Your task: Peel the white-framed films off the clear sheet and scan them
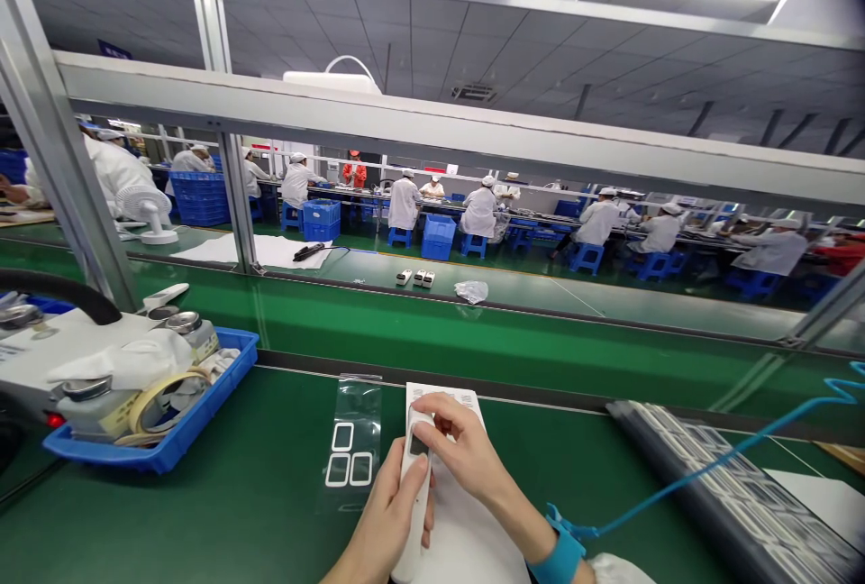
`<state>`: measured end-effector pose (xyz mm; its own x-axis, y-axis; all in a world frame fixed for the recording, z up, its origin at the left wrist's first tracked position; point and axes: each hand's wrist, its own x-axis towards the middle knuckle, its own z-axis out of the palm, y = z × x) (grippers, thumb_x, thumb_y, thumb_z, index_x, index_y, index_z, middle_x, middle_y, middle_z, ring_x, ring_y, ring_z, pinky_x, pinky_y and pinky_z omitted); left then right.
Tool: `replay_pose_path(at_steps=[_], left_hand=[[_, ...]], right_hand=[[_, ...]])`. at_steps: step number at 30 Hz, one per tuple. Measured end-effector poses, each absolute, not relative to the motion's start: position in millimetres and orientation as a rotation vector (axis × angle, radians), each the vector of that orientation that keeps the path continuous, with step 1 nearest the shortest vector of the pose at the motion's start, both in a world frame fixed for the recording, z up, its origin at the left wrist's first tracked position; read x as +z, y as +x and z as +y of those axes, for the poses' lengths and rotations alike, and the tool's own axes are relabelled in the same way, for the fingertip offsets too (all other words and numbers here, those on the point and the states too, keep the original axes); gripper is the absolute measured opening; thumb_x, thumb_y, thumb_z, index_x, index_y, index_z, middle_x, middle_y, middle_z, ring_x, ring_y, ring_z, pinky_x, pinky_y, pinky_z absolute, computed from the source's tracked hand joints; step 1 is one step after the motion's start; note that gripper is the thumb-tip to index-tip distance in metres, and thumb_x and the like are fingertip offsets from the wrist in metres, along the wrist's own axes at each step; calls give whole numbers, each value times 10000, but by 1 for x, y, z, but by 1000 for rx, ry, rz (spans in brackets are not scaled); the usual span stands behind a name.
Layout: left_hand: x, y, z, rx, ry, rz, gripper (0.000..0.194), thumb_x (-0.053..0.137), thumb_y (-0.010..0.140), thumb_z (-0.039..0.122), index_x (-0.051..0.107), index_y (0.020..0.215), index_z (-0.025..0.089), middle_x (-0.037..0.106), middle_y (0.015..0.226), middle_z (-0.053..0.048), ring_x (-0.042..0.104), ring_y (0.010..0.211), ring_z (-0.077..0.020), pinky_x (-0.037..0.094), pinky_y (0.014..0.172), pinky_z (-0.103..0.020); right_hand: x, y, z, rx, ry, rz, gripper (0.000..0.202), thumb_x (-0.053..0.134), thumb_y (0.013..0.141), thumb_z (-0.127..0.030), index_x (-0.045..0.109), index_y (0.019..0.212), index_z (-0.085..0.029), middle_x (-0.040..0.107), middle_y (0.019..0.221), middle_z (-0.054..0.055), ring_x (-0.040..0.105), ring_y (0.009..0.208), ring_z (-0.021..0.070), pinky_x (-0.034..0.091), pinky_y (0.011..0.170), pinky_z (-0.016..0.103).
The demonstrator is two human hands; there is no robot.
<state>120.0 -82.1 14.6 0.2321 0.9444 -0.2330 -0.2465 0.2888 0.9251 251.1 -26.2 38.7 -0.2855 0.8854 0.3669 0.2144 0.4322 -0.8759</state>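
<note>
My left hand [384, 512] is wrapped round a slim white handheld device [414, 537] with a small dark screen [419, 446] near its upper end. The thumb lies along its front face. My right hand [466, 449] grips the upper end, thumb and fingers closed at the screen's edge; whether a small part is pinched there I cannot tell. Under both hands lies a white sheet [466, 534], printed at its far end. To the left, a clear plastic film [359, 399] carries three white rounded-square frames [341, 437]. A blue wrist strap [564, 557] circles my right wrist.
A blue tray [203, 408] with metal-topped bottles and a tape roll [162, 399] stands left. On the right lies a dark rack of frame-like parts [736, 494], crossed by a blue coiled cord [682, 480]. Several similar devices [424, 278] lie on the conveyor beyond. Co-workers sit farther back.
</note>
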Motion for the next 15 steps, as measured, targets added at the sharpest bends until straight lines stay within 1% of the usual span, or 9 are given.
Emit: replay_pose_path(at_steps=[2, 3, 6, 8, 10, 12, 14, 15], left_hand=[[13, 121, -83, 1001, 917, 985, 560, 550, 735, 675, 511, 1009, 188, 492, 538, 44, 462, 439, -110, 413, 483, -227], [13, 122, -83, 1008, 923, 987, 566, 534, 738, 687, 501, 1002, 187, 487, 539, 49, 455, 428, -103, 409, 465, -221], [13, 125, -83, 1038, 937, 986, 561, 500, 744, 708, 478, 954, 188, 462, 556, 64, 418, 385, -79, 371, 385, -192], [14, 126, -83, 1045, 948, 994, 563, 480, 742, 724, 474, 926, 192, 436, 537, 75, 387, 346, -72, 325, 328, -176], [15, 125, -82, 1043, 952, 1016, 568, 441, 747, 743, 476, 894, 196, 414, 492, 80, 373, 317, -79, 297, 293, -171], [15, 122, -81, 1029, 940, 1039, 575, 382, 763, 756, 476, 839, 194, 419, 472, 71, 373, 304, -84, 295, 283, -174], [16, 118, -79, 1001, 944, 1047, 578, 337, 781, 754, 473, 798, 193, 435, 482, 60, 387, 312, -85, 310, 292, -177], [16, 116, -79, 978, 968, 1043, 575, 327, 791, 748, 474, 789, 192, 442, 489, 56, 395, 320, -86, 319, 298, -178]], right_hand=[[39, 252, -25, 957, -916, -1753, 250, 595, 864, -415, 705, 920, -198, 594, 912, 63, 541, 721, 173, 445, 574, 262], [40, 252, -24, 994, -904, -1730, 295, 575, 874, -452, 715, 895, -194, 591, 899, 67, 548, 700, 171, 449, 547, 258], [41, 252, -24, 1110, -898, -1666, 381, 559, 869, -528, 718, 848, -183, 578, 892, 63, 517, 545, 120, 435, 468, 246], [43, 251, -25, 1138, -881, -1683, 389, 552, 874, -532, 711, 851, -179, 571, 911, 62, 507, 517, 102, 444, 482, 250], [45, 253, -26, 1133, -856, -1736, 380, 525, 895, -517, 706, 896, -184, 564, 955, 70, 525, 558, 110, 463, 514, 256], [51, 258, -27, 1088, -850, -1826, 345, 518, 907, -488, 701, 957, -199, 568, 1021, 81, 558, 665, 143, 485, 577, 270], [60, 265, -27, 1037, -848, -1978, 296, 591, 874, -451, 686, 1045, -229, 571, 1115, 81, 573, 787, 182, 487, 634, 280], [66, 269, -27, 1017, -846, -2070, 307, 640, 848, -425, 669, 1098, -250, 569, 1155, 74, 573, 837, 199, 483, 650, 279]])
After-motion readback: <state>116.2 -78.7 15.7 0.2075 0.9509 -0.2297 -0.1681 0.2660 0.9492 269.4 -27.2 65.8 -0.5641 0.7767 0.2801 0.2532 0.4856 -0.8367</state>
